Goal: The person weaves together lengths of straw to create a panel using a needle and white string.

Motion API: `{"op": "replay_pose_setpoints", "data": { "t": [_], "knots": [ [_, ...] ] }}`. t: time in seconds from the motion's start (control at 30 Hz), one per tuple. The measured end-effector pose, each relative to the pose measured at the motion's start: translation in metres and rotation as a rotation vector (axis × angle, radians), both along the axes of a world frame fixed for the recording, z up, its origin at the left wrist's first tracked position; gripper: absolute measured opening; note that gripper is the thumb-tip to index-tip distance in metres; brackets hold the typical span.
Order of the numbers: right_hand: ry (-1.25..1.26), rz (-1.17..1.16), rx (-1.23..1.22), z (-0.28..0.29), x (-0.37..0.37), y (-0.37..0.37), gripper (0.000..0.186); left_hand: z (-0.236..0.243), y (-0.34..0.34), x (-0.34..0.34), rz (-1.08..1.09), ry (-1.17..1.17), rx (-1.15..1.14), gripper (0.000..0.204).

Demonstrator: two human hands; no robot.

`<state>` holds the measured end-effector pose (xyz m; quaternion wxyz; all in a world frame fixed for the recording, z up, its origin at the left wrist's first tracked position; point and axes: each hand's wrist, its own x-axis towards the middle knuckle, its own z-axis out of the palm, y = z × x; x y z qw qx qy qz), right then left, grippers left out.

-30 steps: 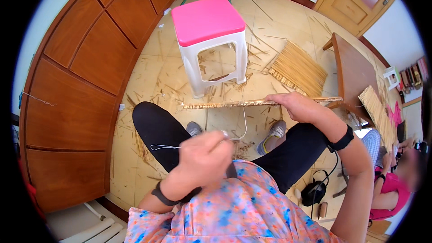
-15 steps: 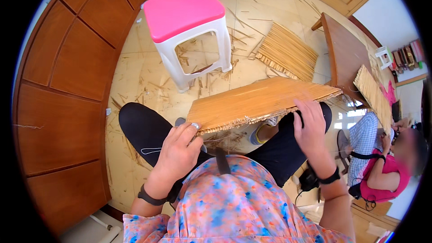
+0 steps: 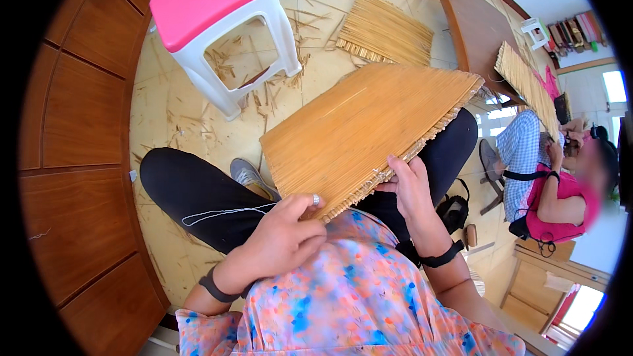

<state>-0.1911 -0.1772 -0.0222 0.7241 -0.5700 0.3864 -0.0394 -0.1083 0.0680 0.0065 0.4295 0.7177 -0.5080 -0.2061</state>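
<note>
A stiff tan mat of bundled straws (image 3: 349,128) lies tilted over my legs, its bound, ragged edge toward me. My left hand (image 3: 285,231) has curled fingers at that edge's lower left corner, a silver band on one finger. A looped white thread (image 3: 214,215) runs from beside this hand across my left thigh; whether my fingers hold it is unclear. My right hand (image 3: 410,184) grips the same edge farther right, thumb and fingers closed on it.
A pink-topped white stool (image 3: 214,1) stands ahead; wooden cabinets (image 3: 79,112) line the left. Another straw mat (image 3: 386,23) lies among floor scraps, near a brown table (image 3: 465,13). At right a seated co-worker (image 3: 554,198) handles a straw mat (image 3: 527,82). A black bag (image 3: 453,207) sits nearby.
The mat swung from edge-on to broad face up, then angled with its right end away from me. My left hand moved from the thread onto its edge; my right hand shifted down and left.
</note>
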Motion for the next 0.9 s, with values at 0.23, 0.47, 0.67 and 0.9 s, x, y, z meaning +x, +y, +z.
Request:
{"op": "replay_pose_setpoints", "data": {
  "t": [0.23,0.47,0.67,0.9],
  "knots": [
    [0.022,-0.041,0.029,-0.003,-0.009,-0.003,0.03,0.007,0.007,0.016,0.004,1.06,-0.198,0.007],
    [0.004,-0.055,0.033,-0.003,-0.006,-0.002,0.027,0.007,0.005,0.027,-0.292,0.89,-0.031,0.008],
    [-0.054,-0.109,0.115,-0.001,0.009,-0.001,0.028,-0.002,0.05,0.017,-0.14,0.939,0.18,0.008],
    [-0.091,-0.077,0.147,0.002,0.009,-0.006,0.029,0.023,0.173,0.028,0.821,0.629,-0.094,0.008]
  ]
}}
